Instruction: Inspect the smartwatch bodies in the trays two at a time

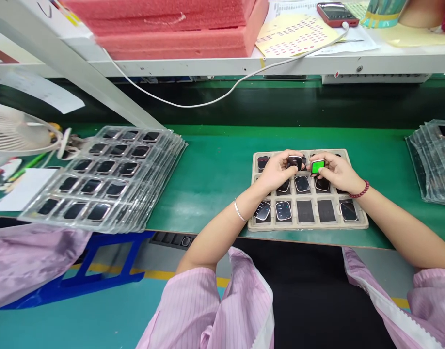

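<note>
A beige compartment tray lies on the green bench before me, with square smartwatch bodies in many of its pockets. My left hand is closed on a dark-screened smartwatch, held over the tray's upper half. Close beside it, my right hand pinches another smartwatch whose screen glows green. In the tray's front row, one watch sits tilted in the left pocket, a second watch shows small icons, and another watch is at the right. Both hands cover part of the back row.
Stacked clear plastic trays of watches stand at left, near a white fan. Another clear tray stack is at the far right. Above, a shelf carries red foam and a phone; a white cable hangs below.
</note>
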Demonstrator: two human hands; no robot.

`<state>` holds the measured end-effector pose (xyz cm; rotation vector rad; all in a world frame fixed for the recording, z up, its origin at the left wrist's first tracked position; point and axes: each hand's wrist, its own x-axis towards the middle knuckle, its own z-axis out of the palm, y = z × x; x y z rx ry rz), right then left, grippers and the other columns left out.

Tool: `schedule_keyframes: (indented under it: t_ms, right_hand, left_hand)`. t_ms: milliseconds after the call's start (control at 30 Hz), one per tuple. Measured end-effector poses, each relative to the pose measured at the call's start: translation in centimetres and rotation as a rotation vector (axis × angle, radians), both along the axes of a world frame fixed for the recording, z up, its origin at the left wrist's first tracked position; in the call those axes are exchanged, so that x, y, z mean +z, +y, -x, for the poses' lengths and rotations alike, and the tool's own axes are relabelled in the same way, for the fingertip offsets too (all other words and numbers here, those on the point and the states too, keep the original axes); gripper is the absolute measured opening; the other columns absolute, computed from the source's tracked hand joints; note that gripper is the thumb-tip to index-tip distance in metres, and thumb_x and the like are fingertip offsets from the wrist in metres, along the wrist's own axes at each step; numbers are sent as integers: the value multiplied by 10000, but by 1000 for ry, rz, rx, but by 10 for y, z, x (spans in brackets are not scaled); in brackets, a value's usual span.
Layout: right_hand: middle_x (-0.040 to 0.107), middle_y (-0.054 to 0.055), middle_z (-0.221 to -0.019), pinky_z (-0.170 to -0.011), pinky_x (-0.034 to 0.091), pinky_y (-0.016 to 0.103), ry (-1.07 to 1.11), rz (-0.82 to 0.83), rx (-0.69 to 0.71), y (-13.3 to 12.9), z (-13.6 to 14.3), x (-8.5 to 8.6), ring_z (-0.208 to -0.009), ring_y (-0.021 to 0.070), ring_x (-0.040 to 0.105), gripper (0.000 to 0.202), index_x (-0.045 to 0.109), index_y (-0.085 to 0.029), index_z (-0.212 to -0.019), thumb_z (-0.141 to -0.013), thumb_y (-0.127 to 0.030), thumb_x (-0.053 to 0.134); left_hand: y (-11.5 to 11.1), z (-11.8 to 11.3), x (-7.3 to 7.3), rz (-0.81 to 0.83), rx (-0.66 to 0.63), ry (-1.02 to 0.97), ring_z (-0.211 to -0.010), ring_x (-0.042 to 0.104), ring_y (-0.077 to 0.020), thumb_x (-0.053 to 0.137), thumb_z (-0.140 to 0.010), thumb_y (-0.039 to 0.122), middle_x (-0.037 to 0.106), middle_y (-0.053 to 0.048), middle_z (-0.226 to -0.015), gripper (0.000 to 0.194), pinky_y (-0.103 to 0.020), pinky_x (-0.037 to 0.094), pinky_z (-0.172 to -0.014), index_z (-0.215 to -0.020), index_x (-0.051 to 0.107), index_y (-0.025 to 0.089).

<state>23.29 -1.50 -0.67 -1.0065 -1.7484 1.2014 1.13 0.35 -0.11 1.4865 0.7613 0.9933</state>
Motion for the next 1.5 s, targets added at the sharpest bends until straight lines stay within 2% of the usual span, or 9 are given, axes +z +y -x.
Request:
schedule_keyframes:
  t_ms: [133, 333, 667, 833, 967, 1067, 1133, 1233, 1500]
  right_hand:
    - [696, 79, -1150, -741, 598, 353, 29, -28, 24, 0, 1, 0, -937, 230, 699, 425, 609, -238, -1173, -764, -122, 611]
    - [715, 83, -1098, -646, 602, 333, -19, 27, -20, -2, 2, 3, -826, 216, 707, 343, 625, -223, -1151, -815, -169, 582]
    - [701, 79, -1127, -740, 613, 358, 21, 32, 8, -1, 2, 2, -869, 210, 705, 417, 598, -229, -1159, -755, -130, 604]
    - [655, 72, -1221, -712, 606, 305, 129, 95, 16, 0, 0, 5, -901, 188, 686, 585, 505, -278, -1316, -771, -182, 696]
    - [648, 62, -1230, -621, 600, 274, 246, 225, 9, 1, -3, 7, -789, 155, 683, 641, 496, -291, -1331, -761, -254, 785]
    - [703, 71, -1137, -597, 609, 264, 314, 354, -18, 3, -6, 10, -716, 148, 698, 556, 559, -245, -1273, -782, -354, 795]
    - [731, 99, -1101, -570, 611, 263, 373, 446, -21, 4, -8, 12, -714, 166, 717, 465, 611, -210, -1202, -864, -521, 680]
    - [753, 143, -1069, -532, 610, 294, 424, 554, -4, 8, -11, 15, -726, 209, 737, 601, 652, -170, -1120, -936, -688, 410]
    - [761, 147, -1059, -563, 611, 369, 349, 484, 9, 11, -18, 16, -745, 256, 750, 627, 646, -188, -1081, -913, -729, 378]
  left_hand:
    - [-1, 0, 0, -5, 11, 31, -938, 677, -191, 557, -678, 85, 705, -72, -1032, 412, -311, 509, -836, -1081, 611, 153]
    - [0, 1, -1, 3, 6, 30, -1014, 677, -212, 559, -676, 75, 706, -76, -1067, 425, -330, 508, -892, -1089, 615, 157]
    - [1, 1, -1, 26, 9, 12, -984, 685, -195, 568, -676, 69, 710, -71, -1041, 461, -315, 510, -873, -1127, 588, 160]
    - [3, 3, -3, 109, -40, -82, -985, 691, -192, 667, -676, 99, 714, -79, -1070, 616, -273, 519, -790, -1265, 509, 186]
    - [5, 5, -3, 236, -95, -178, -795, 709, -152, 775, -662, 185, 716, -93, -1117, 774, -230, 500, -638, -1364, 451, 205]
    - [5, 6, 2, 350, -115, -229, -761, 720, -153, 777, -735, 338, 712, -134, -1167, 671, -207, 485, -569, -1329, 506, 183]
    - [6, 7, 6, 443, -117, -267, -814, 735, -178, 642, -854, 508, 709, -164, -1191, 541, -205, 498, -556, -1259, 566, 158]
    - [8, 7, 10, 561, -146, -301, -866, 743, -212, 368, -937, 662, 713, -189, -1183, 632, -223, 520, -545, -1159, 622, 127]
    - [9, 10, 9, 548, -198, -295, -791, 738, -213, 330, -927, 694, 727, -200, -1123, 687, -257, 516, -543, -1122, 632, 109]
